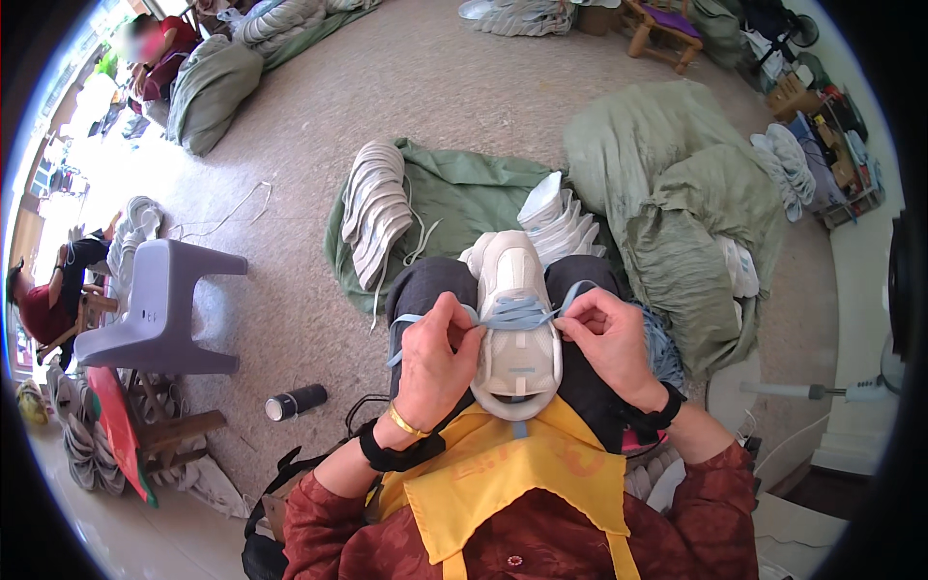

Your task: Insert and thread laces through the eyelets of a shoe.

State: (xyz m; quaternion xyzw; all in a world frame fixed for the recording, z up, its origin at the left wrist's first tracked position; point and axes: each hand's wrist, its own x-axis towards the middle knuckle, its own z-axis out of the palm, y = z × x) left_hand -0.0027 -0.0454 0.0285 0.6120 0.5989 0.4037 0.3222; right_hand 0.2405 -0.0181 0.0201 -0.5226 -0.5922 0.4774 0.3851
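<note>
Pinching blue laces (519,313), left hand (435,350) curled, right hand (617,346) likewise

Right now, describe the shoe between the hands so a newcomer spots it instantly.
Find the yellow apron at bottom centre, then the dark trouser legs above it. There, between left hand and right hand, is the off-white shoe. Its light-blue laces are pinched by both hands; the stacked shoes on the green sheet beyond aren't held.
</note>
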